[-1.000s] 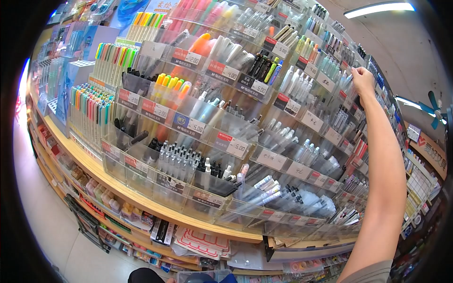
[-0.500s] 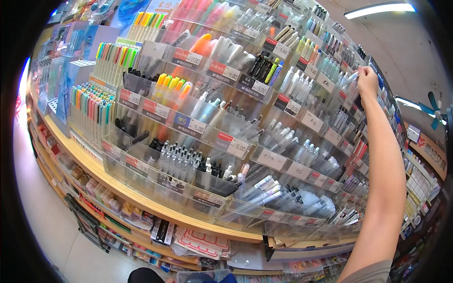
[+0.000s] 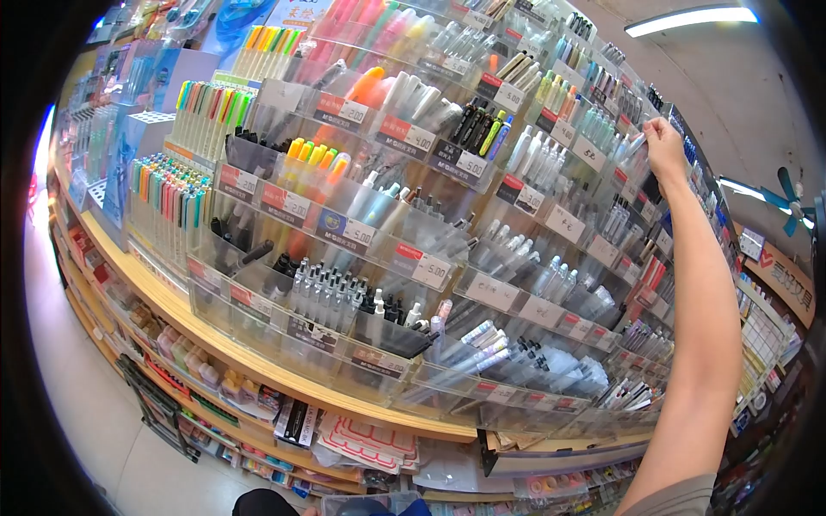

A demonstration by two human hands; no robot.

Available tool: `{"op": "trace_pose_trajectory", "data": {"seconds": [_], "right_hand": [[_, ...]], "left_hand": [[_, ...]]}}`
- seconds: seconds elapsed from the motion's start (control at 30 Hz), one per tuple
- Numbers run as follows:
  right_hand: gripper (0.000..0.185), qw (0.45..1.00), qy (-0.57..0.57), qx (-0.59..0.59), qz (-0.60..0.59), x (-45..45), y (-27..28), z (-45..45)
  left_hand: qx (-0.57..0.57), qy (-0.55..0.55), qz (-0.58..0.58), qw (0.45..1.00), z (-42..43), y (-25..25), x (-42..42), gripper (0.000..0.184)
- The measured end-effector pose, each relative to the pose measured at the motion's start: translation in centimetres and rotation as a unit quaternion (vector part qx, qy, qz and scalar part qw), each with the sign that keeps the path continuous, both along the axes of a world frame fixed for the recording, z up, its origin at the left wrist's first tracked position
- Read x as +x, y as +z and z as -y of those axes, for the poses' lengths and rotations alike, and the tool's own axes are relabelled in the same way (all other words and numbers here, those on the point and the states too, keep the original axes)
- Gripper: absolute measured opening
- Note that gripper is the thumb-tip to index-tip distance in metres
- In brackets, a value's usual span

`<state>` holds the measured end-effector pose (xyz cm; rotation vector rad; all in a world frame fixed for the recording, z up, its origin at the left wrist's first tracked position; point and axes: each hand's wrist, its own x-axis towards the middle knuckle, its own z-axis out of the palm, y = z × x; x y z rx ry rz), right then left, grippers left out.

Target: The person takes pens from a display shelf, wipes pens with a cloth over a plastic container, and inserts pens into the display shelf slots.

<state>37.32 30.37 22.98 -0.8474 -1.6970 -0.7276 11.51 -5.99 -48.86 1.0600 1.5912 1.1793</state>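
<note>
My right hand (image 3: 668, 148) is raised at the upper right of a tiered clear display rack (image 3: 379, 357). Its fingers are pinched around the end of a slim pale pen (image 3: 637, 143), which leans among other pens in an upper compartment. The lower part of that pen is hard to make out. Below the hand, more compartments hold pens behind price tags. A small patch of skin at the bottom edge, beside a clear plastic container (image 3: 366, 502), may be my left hand (image 3: 311, 511); its fingers are hidden.
Marker sets (image 3: 169, 198) stand left of the rack on a wooden shelf edge (image 3: 258, 361). Lower shelves carry packaged goods, including red-and-white packets (image 3: 370, 443). A folded black metal frame (image 3: 155, 408) leans by the shelves above the pale floor (image 3: 112, 447). A fan (image 3: 787, 199) hangs at right.
My right hand has shifted slightly left, still pinching the pale pen. The rack and the things along the bottom edge look the same.
</note>
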Motion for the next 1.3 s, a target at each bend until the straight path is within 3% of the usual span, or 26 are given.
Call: {"op": "trace_pose_trajectory", "data": {"seconds": [0.33, 0.47, 0.57, 0.67, 0.8, 0.93, 1.03, 1.13, 1.27, 1.3], "right_hand": [[0.01, 0.991, 0.049, -0.119, 0.033, -0.5, -2.2, 1.7], [0.007, 0.977, 0.124, -0.151, -0.081, -0.9, -2.1, 2.3], [0.007, 0.967, 0.175, -0.099, -0.154, -0.8, -1.4, 1.6], [0.006, 0.979, 0.15, -0.028, -0.136, -1.3, -1.0, 2.2], [0.008, 0.988, 0.102, -0.114, -0.01, -1.7, -1.5, 1.7], [0.013, 0.985, 0.067, -0.161, -0.004, -1.1, -2.0, 1.9], [0.028, 0.994, -0.037, -0.083, -0.069, 0.0, -1.0, 1.7], [0.044, 0.96, -0.267, -0.085, -0.012, 1.0, -0.3, 2.2], [0.051, 0.967, -0.242, -0.083, 0.0, -0.1, -1.3, 3.6], [0.054, 0.978, -0.179, -0.105, 0.007, 1.5, 0.0, 1.0]], "left_hand": [[-0.007, -0.009, -0.014, 1.0, 0.0, 1.5, 0.0, 0.024], [-0.024, -0.014, -0.011, 1.0, 0.1, 1.8, 0.0, 0.024], [-0.018, -0.003, -0.006, 1.0, 0.3, 1.7, 0.0, 0.025], [-0.002, 0.001, -0.014, 1.0, 0.3, 1.5, 0.0, 0.025], [-0.007, -0.002, -0.021, 1.0, 0.2, 1.5, 0.2, 0.025], [-0.003, 0.002, -0.011, 1.0, 0.1, 0.4, 0.2, 0.024], [-0.007, -0.001, -0.021, 1.0, 0.1, 0.1, 0.1, 0.024], [0.012, -0.003, -0.014, 1.0, 0.2, 0.7, -0.1, 0.024], [0.0, -0.006, -0.008, 1.0, 0.1, 0.5, 0.1, 0.024], [0.005, -0.003, -0.014, 1.0, 0.1, 0.3, 0.2, 0.024]]}}
